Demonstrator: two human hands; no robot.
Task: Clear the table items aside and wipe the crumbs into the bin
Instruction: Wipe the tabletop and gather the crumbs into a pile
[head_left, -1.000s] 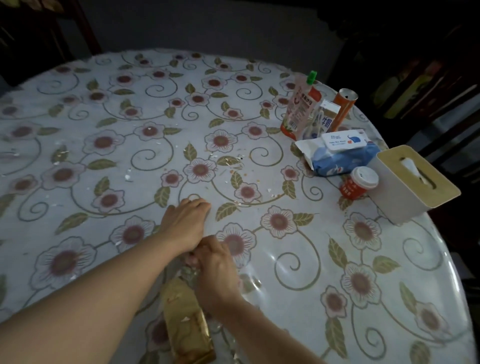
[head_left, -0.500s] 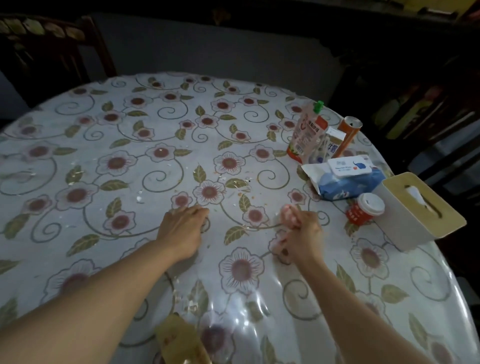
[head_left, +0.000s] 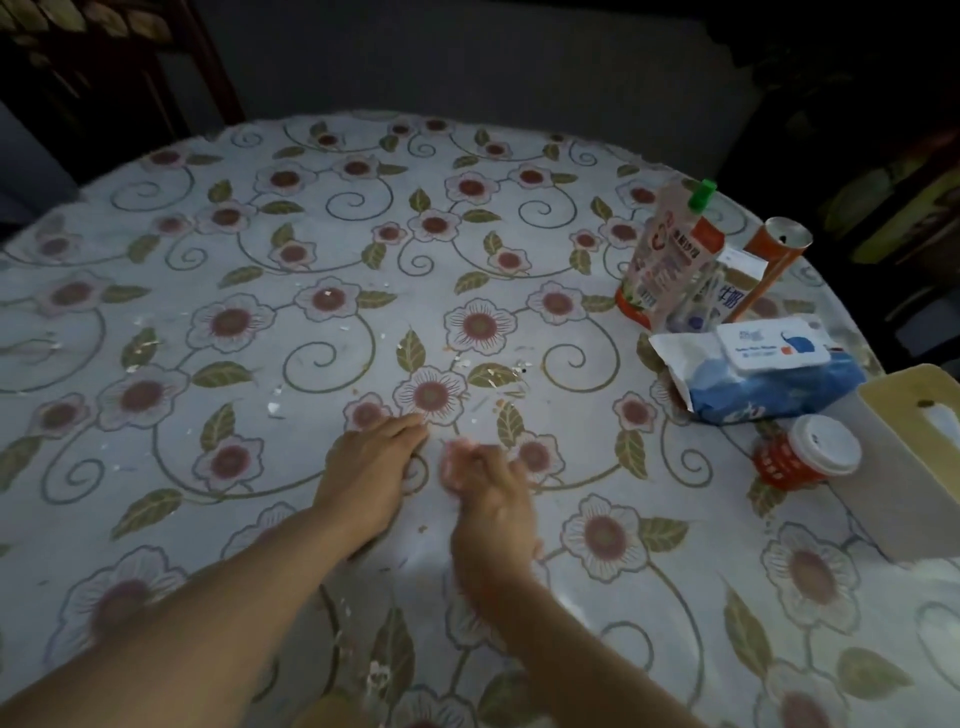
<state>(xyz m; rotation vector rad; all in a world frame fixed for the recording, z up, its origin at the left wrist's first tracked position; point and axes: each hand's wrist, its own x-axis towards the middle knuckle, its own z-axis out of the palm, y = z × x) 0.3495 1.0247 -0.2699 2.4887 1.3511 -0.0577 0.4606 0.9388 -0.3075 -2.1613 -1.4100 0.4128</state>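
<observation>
Left hand (head_left: 370, 470): lying flat on the tabletop (head_left: 156, 467), fingers (head_left: 402, 423) pressed together.
Right hand (head_left: 488, 493): fingers curling (blurred; contents unclear).
Crumbs (head_left: 493, 376): lying just beyond both hands.

Head-worn, downward over table (head_left: 156, 467)

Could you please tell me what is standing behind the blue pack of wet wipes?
Behind the wet wipes pack stand a spouted pouch, a small milk carton and an orange can. The carton's lower part is covered.

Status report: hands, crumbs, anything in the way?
Left hand flat on the table. Right hand curled and blurred, grip unclear. Crumbs scattered ahead of both hands. Wipes and cup set aside at right.
</observation>
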